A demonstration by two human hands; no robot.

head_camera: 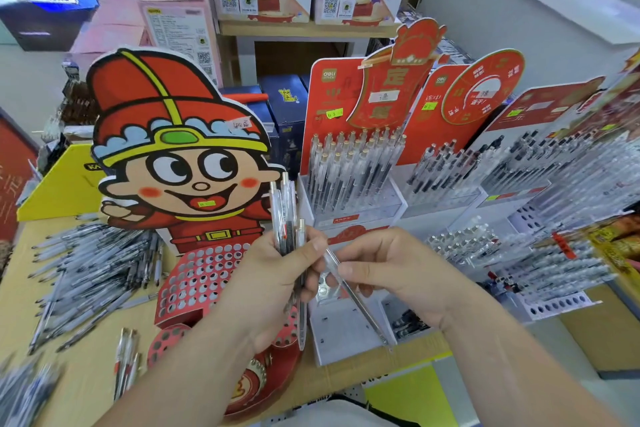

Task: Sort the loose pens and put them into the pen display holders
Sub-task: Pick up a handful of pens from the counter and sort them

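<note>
Many loose pens [90, 270] lie heaped on the table [86, 378] at the left, beside a cartoon-boy holder [194, 274] with a red, hole-punched base. At least three red-backed holders [346, 166] full of pens stand behind the hands. Upright in the left hand [277, 277] is a gripped bundle of at least three pens [285, 215]. The right hand [394, 270] pinches one clear pen [360, 305], slanting down over a white box [343, 333].

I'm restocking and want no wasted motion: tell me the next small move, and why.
Probably lift the single pen, pinched in the right hand, to the free front holes of the red-backed holder: its clear pens look the same kind, and the left hand grips the bundle.
</note>
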